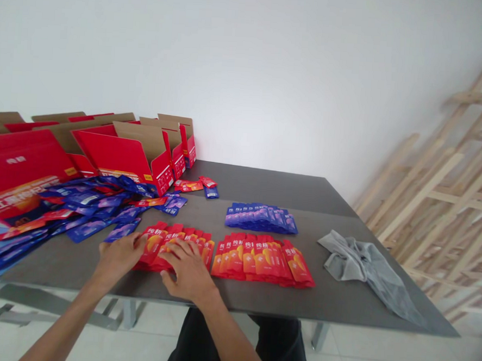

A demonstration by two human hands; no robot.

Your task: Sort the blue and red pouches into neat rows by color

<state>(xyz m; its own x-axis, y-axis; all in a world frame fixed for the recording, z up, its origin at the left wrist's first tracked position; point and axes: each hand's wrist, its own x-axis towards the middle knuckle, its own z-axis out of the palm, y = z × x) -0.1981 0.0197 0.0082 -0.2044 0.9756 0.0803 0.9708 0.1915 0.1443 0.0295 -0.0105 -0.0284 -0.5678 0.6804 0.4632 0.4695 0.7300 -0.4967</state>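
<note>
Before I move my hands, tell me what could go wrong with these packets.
The left red row overlaps loosely under your left hand and right hand, so a sideways push might fan it out. The right red row lies close beside it, so the two could run together. The mixed heap reaches near your left hand, so a blue packet might get swept in.

Free: rear R of counter [273,187], behind blue row [259,218], up to wall [271,84]; also strip betw. R red row [256,257] & grey cloth [348,258]. Blocked: L side, loose packet heap [95,201] w/ red boxes [122,154] behind. V. little gap betw. the 2 rows.
</note>
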